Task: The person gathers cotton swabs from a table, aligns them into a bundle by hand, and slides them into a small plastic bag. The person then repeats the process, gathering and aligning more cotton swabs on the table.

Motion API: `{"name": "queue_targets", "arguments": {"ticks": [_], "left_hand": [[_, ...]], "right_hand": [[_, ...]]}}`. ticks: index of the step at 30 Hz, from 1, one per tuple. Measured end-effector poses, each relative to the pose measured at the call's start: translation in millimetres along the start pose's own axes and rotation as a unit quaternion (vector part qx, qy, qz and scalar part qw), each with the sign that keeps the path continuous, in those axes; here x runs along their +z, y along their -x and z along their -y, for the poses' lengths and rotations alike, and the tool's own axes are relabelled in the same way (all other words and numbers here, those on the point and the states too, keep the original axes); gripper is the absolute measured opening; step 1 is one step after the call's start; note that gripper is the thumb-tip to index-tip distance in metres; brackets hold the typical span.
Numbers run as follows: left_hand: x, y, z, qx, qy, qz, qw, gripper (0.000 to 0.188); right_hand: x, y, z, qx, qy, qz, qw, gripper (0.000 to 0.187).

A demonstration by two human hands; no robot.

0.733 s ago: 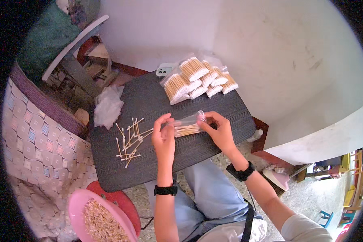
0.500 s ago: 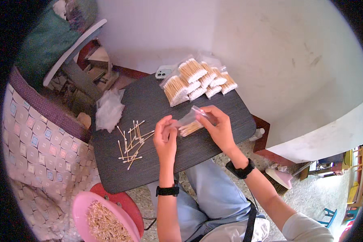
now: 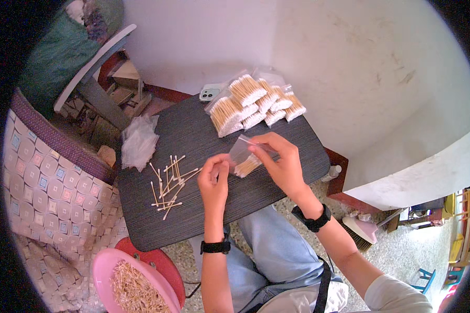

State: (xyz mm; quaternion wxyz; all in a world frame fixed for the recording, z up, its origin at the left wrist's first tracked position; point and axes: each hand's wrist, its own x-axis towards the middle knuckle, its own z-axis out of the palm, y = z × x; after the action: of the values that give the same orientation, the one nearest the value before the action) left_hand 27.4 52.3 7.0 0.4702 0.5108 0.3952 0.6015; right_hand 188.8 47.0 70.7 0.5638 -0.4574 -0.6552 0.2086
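Between my hands is a clear zip bag (image 3: 239,150) with a small bundle of cotton swabs (image 3: 247,166) inside, held just above the dark tabletop (image 3: 185,125). My left hand (image 3: 214,180) is closed, fingers curled and pinching the bag's left edge. At its opposite side my right hand (image 3: 281,160) grips the bag near the zip strip, thumb and fingers together. Loose cotton swabs (image 3: 169,188) lie scattered on the table left of my left hand. Beyond my hands rises a pile of filled cotton swab bags (image 3: 245,93).
Flat clear bags (image 3: 139,142) lie at the table's left edge. A phone (image 3: 209,92) rests at the back. A pink basin (image 3: 100,271) of swabs stands on a red stool (image 3: 169,268) at lower left. Walls border the table behind; a brush (image 3: 361,229) is on the floor.
The bag has tilted a little between my hands, and its upper edge has shifted left. Both hands keep their hold. The loose swabs and the pile stay as they were.
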Motion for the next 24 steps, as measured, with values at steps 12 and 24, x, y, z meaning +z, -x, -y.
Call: {"name": "queue_targets", "arguments": {"ticks": [12, 24], "left_hand": [[1.6, -1.6, -0.6, -0.009, 0.006, -0.055, 0.998, 0.019], [0.2, -2.3, 3.5, 0.016, -0.027, -0.066, 0.997, 0.022]], "right_hand": [[-7.7, 4.2, -13.7, 0.152, -0.080, -0.069, 0.983, 0.013], [-8.9, 10.5, -20.2, 0.145, -0.064, -0.051, 0.986, 0.012]]}}
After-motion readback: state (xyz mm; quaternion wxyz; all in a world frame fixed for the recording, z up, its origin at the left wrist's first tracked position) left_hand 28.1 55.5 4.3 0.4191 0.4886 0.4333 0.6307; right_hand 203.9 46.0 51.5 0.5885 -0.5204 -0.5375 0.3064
